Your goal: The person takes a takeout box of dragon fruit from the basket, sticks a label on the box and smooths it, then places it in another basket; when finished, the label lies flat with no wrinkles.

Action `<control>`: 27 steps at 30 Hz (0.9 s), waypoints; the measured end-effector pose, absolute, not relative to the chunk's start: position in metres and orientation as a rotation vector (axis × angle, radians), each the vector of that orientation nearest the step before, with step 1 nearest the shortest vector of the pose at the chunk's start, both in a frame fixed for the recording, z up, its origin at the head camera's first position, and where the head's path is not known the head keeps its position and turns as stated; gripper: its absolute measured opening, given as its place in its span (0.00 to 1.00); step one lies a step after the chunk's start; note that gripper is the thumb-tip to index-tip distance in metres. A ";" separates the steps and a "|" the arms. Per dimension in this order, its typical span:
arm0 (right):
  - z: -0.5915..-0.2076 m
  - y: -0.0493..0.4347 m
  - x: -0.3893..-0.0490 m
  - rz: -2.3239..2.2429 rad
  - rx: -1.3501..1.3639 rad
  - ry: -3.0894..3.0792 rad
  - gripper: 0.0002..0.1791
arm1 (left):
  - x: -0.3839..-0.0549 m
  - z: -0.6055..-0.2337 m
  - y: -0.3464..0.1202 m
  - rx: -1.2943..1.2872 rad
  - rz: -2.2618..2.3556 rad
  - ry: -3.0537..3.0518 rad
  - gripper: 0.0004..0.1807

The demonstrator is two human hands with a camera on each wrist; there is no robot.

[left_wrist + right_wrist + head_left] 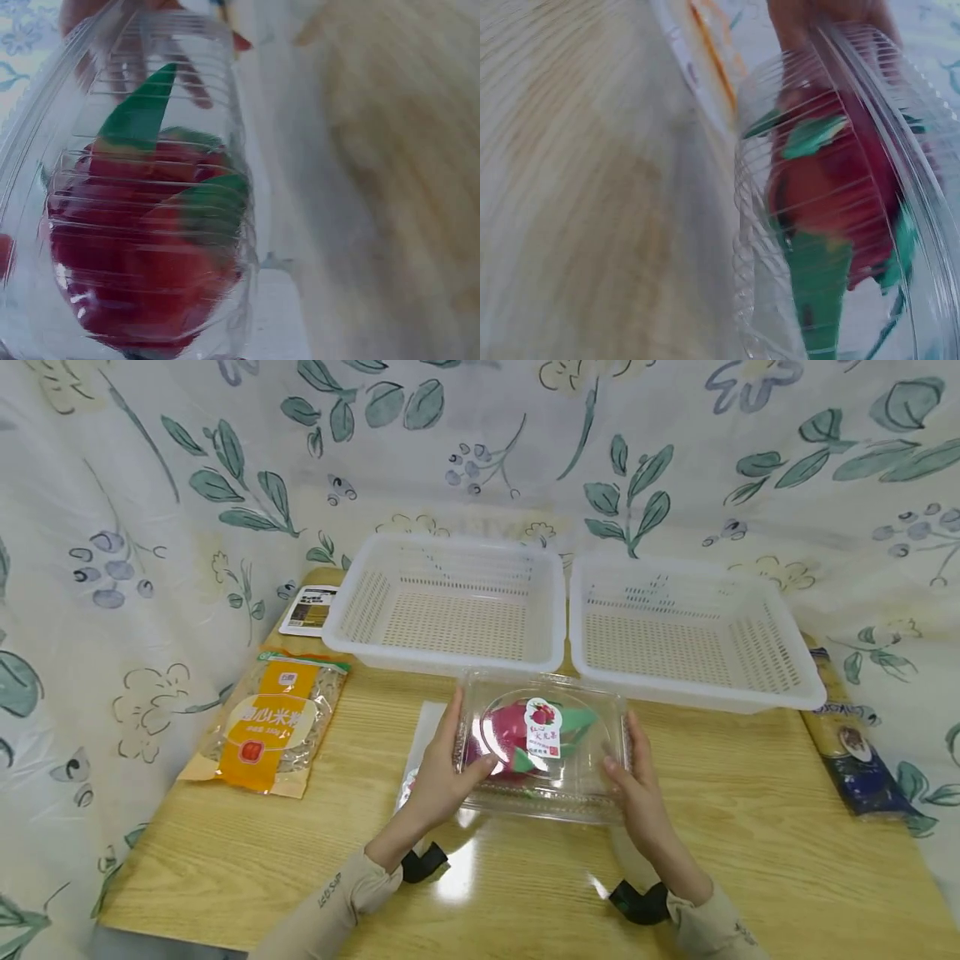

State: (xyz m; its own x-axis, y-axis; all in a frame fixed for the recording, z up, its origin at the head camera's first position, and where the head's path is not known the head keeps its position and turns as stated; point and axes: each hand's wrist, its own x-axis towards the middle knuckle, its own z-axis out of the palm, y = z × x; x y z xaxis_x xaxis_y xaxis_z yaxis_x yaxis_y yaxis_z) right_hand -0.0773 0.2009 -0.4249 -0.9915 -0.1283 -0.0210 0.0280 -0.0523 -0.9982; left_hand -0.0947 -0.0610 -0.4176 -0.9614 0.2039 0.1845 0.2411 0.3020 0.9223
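A clear plastic clamshell box is held above the table, in front of the baskets. Inside it lies a dragon fruit, deep pink with green tips; a white label with a fruit picture is on the lid. My left hand grips the box's left end, thumb on top. The right hand grips the opposite end the same way. Both wrist views show the fruit through the ribbed side wall. Fingers under the box are partly hidden.
Two white plastic baskets stand side by side at the back. An orange-labelled food bag and a small white-edged pack lie left. A blue-and-yellow packet lies right. A whitish flat thing is partly hidden under the box.
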 end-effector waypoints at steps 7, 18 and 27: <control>-0.409 0.195 -0.077 -2.336 -0.171 1.937 0.40 | -0.100 -0.397 -0.072 -0.405 -1.925 -2.443 0.51; -0.355 0.185 -0.097 -2.359 0.193 1.751 0.37 | -0.127 -0.361 -0.087 -0.473 -2.165 -2.204 0.34; -0.326 0.178 -0.131 -2.399 0.140 1.687 0.37 | -0.146 -0.367 -0.104 -0.181 -1.866 -2.351 0.52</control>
State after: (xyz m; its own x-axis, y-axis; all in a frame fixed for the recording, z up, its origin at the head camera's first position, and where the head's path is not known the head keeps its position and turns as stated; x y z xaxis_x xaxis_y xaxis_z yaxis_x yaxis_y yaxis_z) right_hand -0.1309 0.1780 -0.3258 -0.9744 -0.1128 -0.1943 0.2210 -0.3255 -0.9193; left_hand -0.1459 -0.1042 -0.3673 -0.9838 0.0108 0.1790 0.1768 0.2261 0.9579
